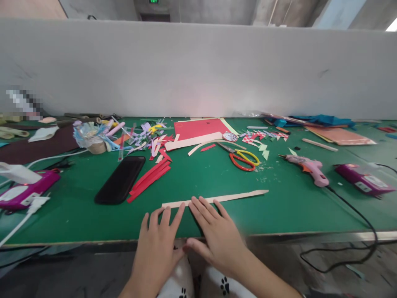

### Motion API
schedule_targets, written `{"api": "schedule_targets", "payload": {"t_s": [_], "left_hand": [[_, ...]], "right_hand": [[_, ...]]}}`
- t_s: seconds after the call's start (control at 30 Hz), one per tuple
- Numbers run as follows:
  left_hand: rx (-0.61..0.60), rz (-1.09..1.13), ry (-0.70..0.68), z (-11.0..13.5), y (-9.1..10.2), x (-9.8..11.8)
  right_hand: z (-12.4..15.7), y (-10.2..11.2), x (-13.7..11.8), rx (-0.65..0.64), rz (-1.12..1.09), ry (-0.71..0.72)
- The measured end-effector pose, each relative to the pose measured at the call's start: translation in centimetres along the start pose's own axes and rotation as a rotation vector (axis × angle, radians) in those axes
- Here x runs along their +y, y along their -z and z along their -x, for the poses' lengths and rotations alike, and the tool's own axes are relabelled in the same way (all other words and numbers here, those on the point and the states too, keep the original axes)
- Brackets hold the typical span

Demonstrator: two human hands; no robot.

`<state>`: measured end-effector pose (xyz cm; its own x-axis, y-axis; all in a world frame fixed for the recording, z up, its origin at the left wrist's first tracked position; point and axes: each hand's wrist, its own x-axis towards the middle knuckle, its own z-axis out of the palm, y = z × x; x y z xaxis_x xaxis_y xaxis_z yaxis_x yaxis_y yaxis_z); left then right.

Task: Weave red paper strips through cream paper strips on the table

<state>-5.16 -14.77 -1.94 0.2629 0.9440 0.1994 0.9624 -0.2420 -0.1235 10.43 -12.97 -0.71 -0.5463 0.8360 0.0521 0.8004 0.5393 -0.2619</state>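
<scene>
A long, narrow strip of pale pink paper (232, 197) lies flat near the table's front edge, its right end slightly wider and pointed. My left hand (159, 236) rests palm down at the strip's left part, fingers spread, with fingertips touching its near edge. Beside it, my right hand (215, 231) lies flat with its fingers stretched over the middle of the strip. The two thumbs come close together at the table edge. Red paper strips (150, 180) and a black phone (120, 180) lie beyond my left hand. Scissors (243, 160) with red and yellow handles lie farther back.
A pink glue gun (307, 167) lies at right, its black cord hanging over the edge by a purple power strip (362, 179). Another purple power strip (29, 190) is at left. Red paper sheets (198, 129) and woven scraps (139, 138) lie before a grey partition (198, 70).
</scene>
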Motion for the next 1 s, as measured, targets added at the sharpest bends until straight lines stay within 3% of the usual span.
{"api": "schedule_targets", "payload": {"t_s": [0.33,0.53,0.8,1.0], "left_hand": [[-0.034,-0.018,-0.044,0.0,-0.5,-0.7],[0.018,-0.057,-0.071,-0.1,-0.7,-0.7],[0.051,0.105,-0.102,-0.2,-0.4,-1.8],[-0.044,0.312,-0.301,-5.0,1.8,0.2]], "right_hand": [[3.9,1.3,7.6,0.045,0.179,-0.080],[6.2,2.2,10.8,0.050,0.243,-0.180],[7.6,2.3,11.7,0.067,0.275,-0.270],[6.0,2.7,10.6,0.157,0.288,-0.282]]}}
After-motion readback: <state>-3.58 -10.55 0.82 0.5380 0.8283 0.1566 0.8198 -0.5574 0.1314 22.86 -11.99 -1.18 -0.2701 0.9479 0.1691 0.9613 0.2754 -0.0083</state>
